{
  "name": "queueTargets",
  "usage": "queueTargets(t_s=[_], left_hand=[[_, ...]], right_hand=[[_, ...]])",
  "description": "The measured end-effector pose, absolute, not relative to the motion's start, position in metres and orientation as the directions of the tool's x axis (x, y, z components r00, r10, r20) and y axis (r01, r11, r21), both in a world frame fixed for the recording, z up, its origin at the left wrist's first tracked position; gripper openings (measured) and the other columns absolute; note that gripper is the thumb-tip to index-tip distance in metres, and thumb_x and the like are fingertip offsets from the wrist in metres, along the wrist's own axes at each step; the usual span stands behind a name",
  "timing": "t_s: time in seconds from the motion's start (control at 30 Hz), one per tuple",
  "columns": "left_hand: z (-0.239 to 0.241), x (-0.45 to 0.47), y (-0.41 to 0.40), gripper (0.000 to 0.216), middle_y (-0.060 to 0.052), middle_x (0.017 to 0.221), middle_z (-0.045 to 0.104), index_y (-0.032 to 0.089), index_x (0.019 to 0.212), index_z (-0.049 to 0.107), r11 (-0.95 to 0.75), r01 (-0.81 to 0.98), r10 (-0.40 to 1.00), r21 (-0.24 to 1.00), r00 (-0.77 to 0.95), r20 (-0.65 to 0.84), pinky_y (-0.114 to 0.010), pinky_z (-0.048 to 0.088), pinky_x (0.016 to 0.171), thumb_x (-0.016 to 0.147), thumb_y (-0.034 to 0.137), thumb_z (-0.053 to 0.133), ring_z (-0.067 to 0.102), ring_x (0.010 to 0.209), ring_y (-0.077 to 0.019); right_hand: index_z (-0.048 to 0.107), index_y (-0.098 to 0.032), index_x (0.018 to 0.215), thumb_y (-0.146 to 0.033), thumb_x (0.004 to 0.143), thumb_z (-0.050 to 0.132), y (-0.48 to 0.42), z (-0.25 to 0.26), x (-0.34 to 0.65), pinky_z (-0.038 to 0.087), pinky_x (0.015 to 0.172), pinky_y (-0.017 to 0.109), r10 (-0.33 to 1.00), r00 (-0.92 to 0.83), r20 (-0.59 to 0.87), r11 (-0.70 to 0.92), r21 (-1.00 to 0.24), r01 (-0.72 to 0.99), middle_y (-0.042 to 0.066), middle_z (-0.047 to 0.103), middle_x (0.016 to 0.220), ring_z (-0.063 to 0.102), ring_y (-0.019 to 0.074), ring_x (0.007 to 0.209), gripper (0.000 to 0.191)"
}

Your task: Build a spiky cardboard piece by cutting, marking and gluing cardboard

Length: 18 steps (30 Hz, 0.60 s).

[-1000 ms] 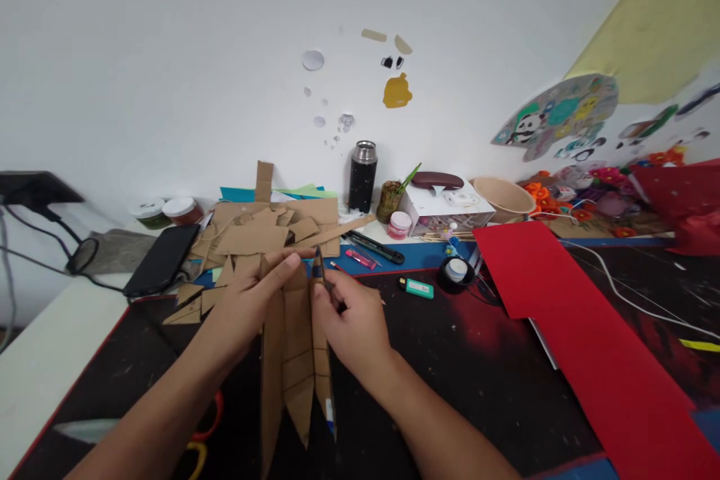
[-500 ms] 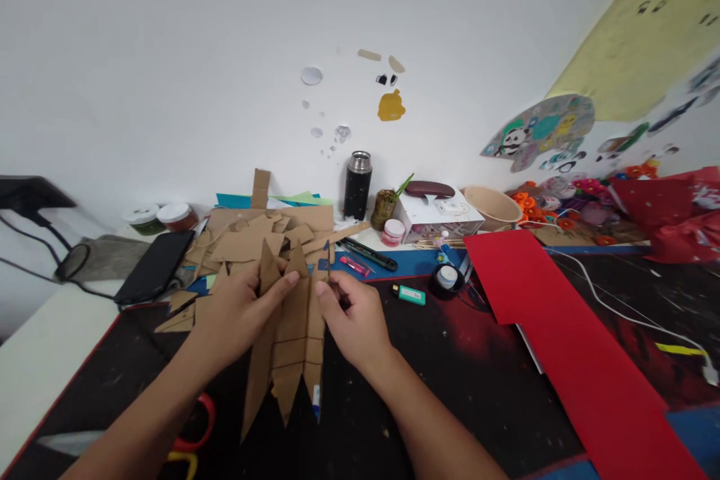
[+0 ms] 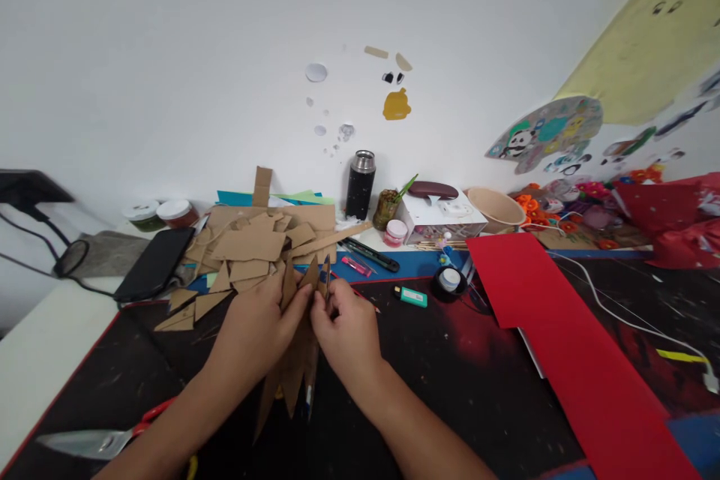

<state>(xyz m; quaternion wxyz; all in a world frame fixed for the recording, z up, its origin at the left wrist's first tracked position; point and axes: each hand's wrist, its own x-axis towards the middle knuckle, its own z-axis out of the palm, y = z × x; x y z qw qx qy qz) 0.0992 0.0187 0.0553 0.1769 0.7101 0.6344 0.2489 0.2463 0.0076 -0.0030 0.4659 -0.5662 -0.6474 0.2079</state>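
Between my hands is a folded piece of cardboard [image 3: 293, 371] with pointed tips at both its upper and lower ends. My left hand [image 3: 262, 319] grips its left side, thumb across the front and fingers behind. On the right edge, my right hand [image 3: 349, 322] pinches a panel between thumb and fingers. The panels are folded toward one another, so part of the piece is hidden by my hands. A pair of scissors [image 3: 95, 442] with red on its handle lies at the lower left, partly covered by my left forearm.
Cardboard scraps [image 3: 247, 244] are heaped behind my left hand. A black flask [image 3: 360, 187], a utility knife [image 3: 371, 255], a green lighter [image 3: 410, 295] and a small black bowl [image 3: 448, 281] stand or lie beyond my right hand. Red sheets [image 3: 562, 337] cover the right side.
My hands have drawn closer together, folding the cardboard panels inward so the piece looks narrower. My left forearm has shifted right, showing more of the scissors.
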Motion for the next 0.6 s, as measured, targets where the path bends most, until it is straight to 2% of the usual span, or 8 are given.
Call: queueTargets(t_s=[0.2,0.3,0.43,0.6], left_hand=[[0.054,0.103,0.016,0.027,-0.015,0.085,0.079,0.026,0.089,0.060,-0.141,0.840,0.987,0.523,0.080,0.138,-0.045,0.052,0.075,0.094,0.048,0.044,0.078,0.086,-0.0404],[0.055,0.103,0.016,0.031,-0.013,0.087,0.080,0.025,0.091,0.063,-0.121,0.788,0.992,0.603,0.070,0.109,-0.045,0.054,0.078,0.094,0.052,0.047,0.078,0.088,-0.0395],[0.061,0.097,0.020,0.042,-0.012,0.108,0.084,0.024,0.107,0.070,-0.113,0.648,0.993,0.753,0.059,0.099,-0.044,0.058,0.091,0.092,0.060,0.055,0.078,0.103,-0.0370],[0.065,0.088,0.025,0.045,-0.008,0.107,0.085,0.025,0.107,0.076,-0.112,0.565,0.986,0.818,0.165,0.021,-0.042,0.060,0.085,0.091,0.065,0.062,0.078,0.099,-0.0362]], right_hand=[[0.047,-0.026,0.077,-0.030,0.095,0.054,0.006,-0.005,0.242,0.028,0.051,0.027,0.942,0.100,0.322,0.222,-0.816,0.534,-0.005,0.056,0.056,0.052,0.0148,0.047,0.020],[0.045,-0.027,0.076,-0.031,0.093,0.056,0.007,-0.001,0.244,0.029,0.050,0.025,0.949,0.095,0.302,0.220,-0.844,0.489,-0.006,0.054,0.055,0.050,0.0140,0.047,0.020],[0.040,-0.027,0.072,-0.033,0.091,0.058,0.011,0.007,0.252,0.029,0.050,0.024,0.946,0.087,0.313,0.249,-0.870,0.424,-0.009,0.045,0.052,0.042,0.0117,0.046,0.027],[0.040,-0.026,0.070,-0.038,0.093,0.059,0.020,0.007,0.266,0.031,0.049,0.023,0.949,0.162,0.269,0.198,-0.914,0.353,-0.010,0.038,0.055,0.040,0.0108,0.049,0.032]])
